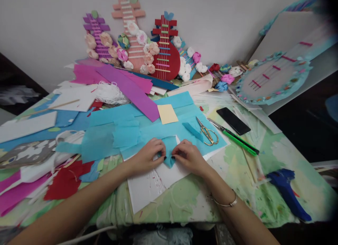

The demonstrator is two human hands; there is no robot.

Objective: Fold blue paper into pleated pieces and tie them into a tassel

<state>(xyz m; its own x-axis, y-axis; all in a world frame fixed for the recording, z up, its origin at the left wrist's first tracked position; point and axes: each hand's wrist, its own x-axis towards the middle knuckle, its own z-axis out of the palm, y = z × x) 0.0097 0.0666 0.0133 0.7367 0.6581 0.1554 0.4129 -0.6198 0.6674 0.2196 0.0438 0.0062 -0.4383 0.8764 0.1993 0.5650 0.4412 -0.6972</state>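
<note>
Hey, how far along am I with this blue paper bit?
The red lute-like decoration behind already looks finished. Your left hand and right hand are pinching the small blue piece, which looks only partly shaped. That shaping seems left, with blue sheets lying loose nearby.

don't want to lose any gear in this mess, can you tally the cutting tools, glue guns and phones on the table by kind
cutting tools: 2 (gold-handled scissors, green utility knife)
glue guns: 1 (blue glue gun)
phones: 1 (black phone)
total: 4
</note>
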